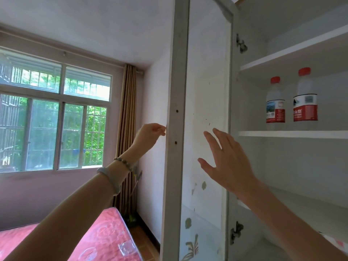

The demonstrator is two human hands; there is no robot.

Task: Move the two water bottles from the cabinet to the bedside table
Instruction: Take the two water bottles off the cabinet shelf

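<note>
At far left, a barred window [56,117] shows green leaves outside, with a striped brown curtain [127,138] hanging at its right edge and a red patterned mattress [90,240] low in the corner. Your left hand [150,135] reaches up from there, wrist wearing a beaded bracelet [123,162] and a pale bangle [109,180]. Its fingers are curled together, pinching the outer edge of the open cabinet door [205,110], which stands edge-on in the middle of the view.

Right of the door's edge, your right hand [226,159] is raised with fingers spread wide, palm toward the door's inner face, holding nothing; whether it touches the panel cannot be told.

Further right, above and well apart from that hand, the two water bottles stand upright on a white shelf [293,134] inside the cabinet. The left bottle [275,102] and the right bottle [305,97] sit just beside each other, both with red caps and red-and-white labels. The right label carries white Chinese characters, too blurred to read.
</note>
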